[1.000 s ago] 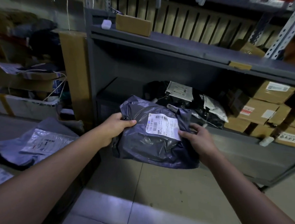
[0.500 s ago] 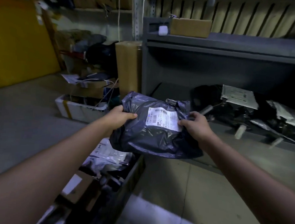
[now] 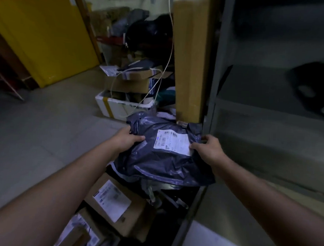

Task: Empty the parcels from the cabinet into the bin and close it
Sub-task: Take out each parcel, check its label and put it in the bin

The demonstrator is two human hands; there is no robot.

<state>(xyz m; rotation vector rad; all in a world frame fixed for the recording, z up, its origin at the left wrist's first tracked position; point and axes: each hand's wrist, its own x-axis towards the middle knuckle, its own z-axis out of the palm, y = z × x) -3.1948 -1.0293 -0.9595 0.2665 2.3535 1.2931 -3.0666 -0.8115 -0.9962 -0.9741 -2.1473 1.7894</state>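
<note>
Item in hand: one parcel (image 3: 165, 164), a soft dark-grey plastic mailing bag, crumpled, with a white printed label (image 3: 172, 143) on its upper face. Location: held in the air above the far end of the bin (image 3: 187, 217), just beside the left upright of the cabinet (image 3: 214, 78); whether its underside touches the heap below cannot be told. Holders: left hand (image 3: 128, 140) at the parcel's left edge, thumb on top and fingers tucked under; right hand (image 3: 209, 149) at the right edge, thumb by the corner of the label. Grip: both closed on the bag, one at each side, judged so because a limp bag sags and slides if taken at one point only. Bin contents: a cardboard box (image 3: 116, 204) with a white label toward the near end, smaller boxes (image 3: 78, 232) at the near corner, loose wrappings (image 3: 154, 193) under the parcel. The heap stands close to the rim, so the drop should be short. Cabinet: grey metal, open-fronted. On its shelf (image 3: 255, 89), toward the right edge, lies a dark bag (image 3: 315, 81), blurred, judged to be stock yet to be moved. Nearby, outside the task: a tall carton (image 3: 191, 59) standing against the cabinet's left side and a white foam box (image 3: 119, 106) on the floor (image 3: 36, 126) beyond the bin's far end. Step judged: parcel carried over the bin, not yet let go; emptying unfinished; no lid or door shows in this view.
</note>
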